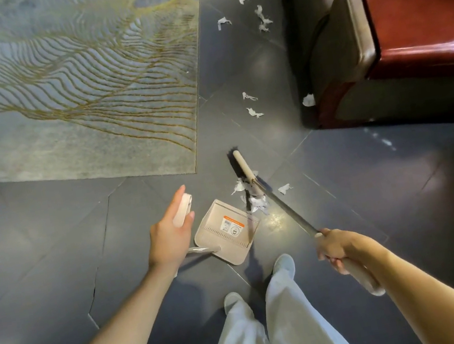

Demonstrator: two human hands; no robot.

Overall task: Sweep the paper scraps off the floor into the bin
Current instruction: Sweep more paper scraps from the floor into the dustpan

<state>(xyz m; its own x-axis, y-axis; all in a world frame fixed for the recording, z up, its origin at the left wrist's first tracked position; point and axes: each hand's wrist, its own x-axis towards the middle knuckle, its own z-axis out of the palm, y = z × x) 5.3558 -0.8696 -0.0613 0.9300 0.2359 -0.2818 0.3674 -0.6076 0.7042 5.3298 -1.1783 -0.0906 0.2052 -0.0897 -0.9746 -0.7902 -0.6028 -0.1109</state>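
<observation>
We work dark tiles (54, 260) btwn rug (56, 95), upper left, & armchair (407, 36), upper right. Dustpan (216, 242) sits ctr frame, lip toward broom (244, 166), w/ paper scraps (258, 203) bunched at its edge; more lie top ctr. Left hand (170, 235) pinches the pan's handle btwn thumb & straight fingers. Right hand (340, 249) is clamped round the broom shaft. Our call: keep lip flat, strokes short. Bin not in view.

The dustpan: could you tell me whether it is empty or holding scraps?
Empty: the dustpan shows only its label inside; paper scraps lie at its lip, by the broom.
</observation>
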